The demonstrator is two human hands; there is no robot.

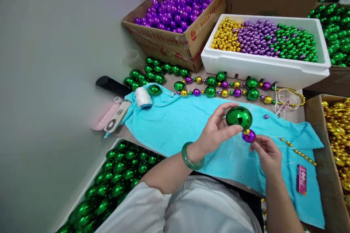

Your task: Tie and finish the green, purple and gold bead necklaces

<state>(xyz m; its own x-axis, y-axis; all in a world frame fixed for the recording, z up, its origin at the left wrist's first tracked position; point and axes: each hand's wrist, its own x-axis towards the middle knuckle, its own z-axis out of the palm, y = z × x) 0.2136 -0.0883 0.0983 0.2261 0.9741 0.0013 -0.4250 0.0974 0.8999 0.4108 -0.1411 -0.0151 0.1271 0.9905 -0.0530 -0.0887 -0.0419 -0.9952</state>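
Left hand (216, 131): in the head view we see its fingers curled round a large green bauble (239, 117), thumb beneath, held just above the turquoise towel (169, 123). A jade-green bangle (191, 158) sits on that wrist.

Right hand (266, 153): fingertips pinched together directly beneath a small purple bead (248, 136); we cannot tell whether they grip the bead itself or the thin clear thread (273, 136) running off it. A tiny gold bead (247, 131) sits between purple and green, all three touching.

Handling, as we judge it: the bauble looks hollow, light, glossy and slippery, likely to dent or crack if squeezed; best cradled round its middle.

Also logged on the surface: a strung green, purple and gold strand (224, 87) beyond the towel; a white thread spool (143, 97); a foam box (262, 67) of mixed beads; a cardboard box (180, 40) of purple ones; a pink lighter (301, 178) on the towel.
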